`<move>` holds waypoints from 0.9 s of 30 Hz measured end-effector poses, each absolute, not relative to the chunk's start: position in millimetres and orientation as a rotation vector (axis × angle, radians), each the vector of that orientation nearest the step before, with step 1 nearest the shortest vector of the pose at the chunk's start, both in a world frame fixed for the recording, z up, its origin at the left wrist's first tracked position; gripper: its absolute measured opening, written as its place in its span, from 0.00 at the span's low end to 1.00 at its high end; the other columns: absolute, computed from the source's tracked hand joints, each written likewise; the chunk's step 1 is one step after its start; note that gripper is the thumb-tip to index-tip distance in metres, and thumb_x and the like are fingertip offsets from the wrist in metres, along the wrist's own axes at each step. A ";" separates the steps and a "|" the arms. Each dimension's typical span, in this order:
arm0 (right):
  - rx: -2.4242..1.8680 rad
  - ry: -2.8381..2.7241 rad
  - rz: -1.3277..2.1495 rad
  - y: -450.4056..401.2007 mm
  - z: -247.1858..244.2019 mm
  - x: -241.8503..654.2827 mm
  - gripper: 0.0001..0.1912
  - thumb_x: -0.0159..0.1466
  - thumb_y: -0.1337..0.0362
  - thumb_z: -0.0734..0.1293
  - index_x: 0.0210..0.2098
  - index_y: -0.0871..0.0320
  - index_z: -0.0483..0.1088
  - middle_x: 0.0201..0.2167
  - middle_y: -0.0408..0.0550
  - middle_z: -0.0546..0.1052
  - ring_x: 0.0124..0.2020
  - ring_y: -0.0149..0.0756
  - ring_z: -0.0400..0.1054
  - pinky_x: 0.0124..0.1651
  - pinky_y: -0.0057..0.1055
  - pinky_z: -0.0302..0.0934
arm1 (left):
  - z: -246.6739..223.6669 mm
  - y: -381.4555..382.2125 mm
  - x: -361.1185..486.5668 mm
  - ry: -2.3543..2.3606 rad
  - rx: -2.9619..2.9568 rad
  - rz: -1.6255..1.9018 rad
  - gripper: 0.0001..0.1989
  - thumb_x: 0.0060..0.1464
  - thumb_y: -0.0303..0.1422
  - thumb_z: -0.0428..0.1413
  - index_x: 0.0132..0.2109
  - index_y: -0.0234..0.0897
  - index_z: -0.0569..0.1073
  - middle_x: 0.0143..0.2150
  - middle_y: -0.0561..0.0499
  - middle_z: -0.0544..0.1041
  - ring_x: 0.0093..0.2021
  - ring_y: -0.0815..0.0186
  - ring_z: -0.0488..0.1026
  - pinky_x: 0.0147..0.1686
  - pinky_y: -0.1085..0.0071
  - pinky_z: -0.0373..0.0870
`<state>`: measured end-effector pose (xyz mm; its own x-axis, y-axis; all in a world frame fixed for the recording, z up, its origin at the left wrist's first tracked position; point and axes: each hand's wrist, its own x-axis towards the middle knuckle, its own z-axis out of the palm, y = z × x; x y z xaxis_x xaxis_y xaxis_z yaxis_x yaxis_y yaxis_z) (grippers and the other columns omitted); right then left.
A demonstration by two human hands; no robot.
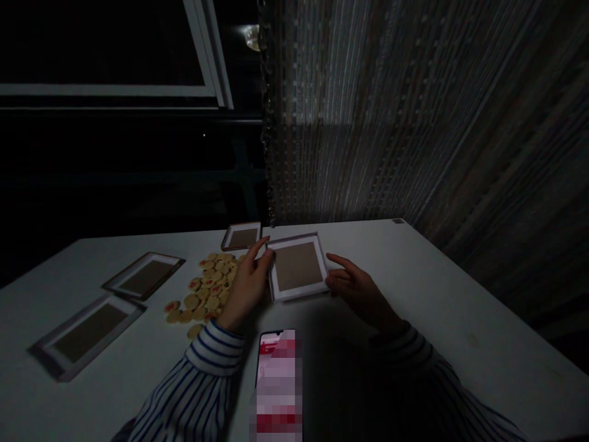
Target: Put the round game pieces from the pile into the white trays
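Note:
A shallow square cardboard box (pixel 300 267), open side up, with white inner walls and a grey-brown bottom, is held above the white table, tilted toward me. My left hand (pixel 248 279) grips its left side, thumb over the rim. At the lower right edge, my right hand (pixel 356 291) has its curled fingers against the box, while the index finger points out along the side. Left of my left hand lies a heap of round wooden game pieces (pixel 211 291), some with red marks. My left forearm partly covers the heap.
Similar shallow boxes lie on the table (pixel 442 319): one at the back (pixel 243 237), one at the left (pixel 145 275) and one at the near left (pixel 87 334). A lit phone (pixel 278 380), partly pixelated, lies in front of me. A string curtain (pixel 368 110) hangs behind the table.

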<state>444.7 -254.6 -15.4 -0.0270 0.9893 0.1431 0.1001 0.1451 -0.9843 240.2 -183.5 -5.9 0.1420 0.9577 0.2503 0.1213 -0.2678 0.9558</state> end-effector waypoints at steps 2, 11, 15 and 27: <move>-1.189 -1.357 1.010 -254.1 -15.7 445.5 0.26 0.56 0.61 0.63 0.53 0.61 0.55 0.31 0.45 0.71 0.27 0.28 0.65 0.31 0.29 0.61 | -11.9 -186.0 242.2 1.073 1.517 1.233 0.27 0.52 0.44 0.47 0.57 0.40 0.58 0.43 0.45 0.73 0.40 0.63 0.71 0.39 0.65 0.68; -1.189 -1.350 0.916 -250.9 -19.5 448.8 0.23 0.57 0.62 0.62 0.51 0.57 0.58 0.35 0.48 0.71 0.32 0.31 0.67 0.37 0.32 0.63 | -23.9 -201.9 244.2 1.021 1.455 1.113 0.28 0.51 0.43 0.49 0.57 0.35 0.58 0.33 0.50 0.74 0.28 0.69 0.71 0.30 0.72 0.68; -1.185 -1.350 0.904 -250.1 -22.4 449.6 0.22 0.57 0.62 0.62 0.51 0.57 0.59 0.38 0.49 0.72 0.35 0.32 0.67 0.39 0.33 0.63 | -27.3 -206.0 244.9 1.062 1.485 1.125 0.27 0.51 0.42 0.49 0.56 0.34 0.59 0.36 0.49 0.74 0.31 0.69 0.70 0.32 0.73 0.67; -1.226 -1.339 0.885 -249.7 -21.2 449.5 0.21 0.57 0.63 0.62 0.50 0.58 0.60 0.36 0.49 0.73 0.32 0.31 0.68 0.37 0.32 0.65 | -39.6 -212.9 239.9 0.905 1.469 1.048 0.32 0.50 0.35 0.52 0.60 0.36 0.50 0.49 0.45 0.69 0.44 0.66 0.69 0.47 0.65 0.63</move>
<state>449.5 -249.7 -21.2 0.0946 0.9719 0.2157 0.1821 0.1961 -0.9635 239.9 -212.9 -39.6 0.3259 0.9354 0.1373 -0.0009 -0.1449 0.9894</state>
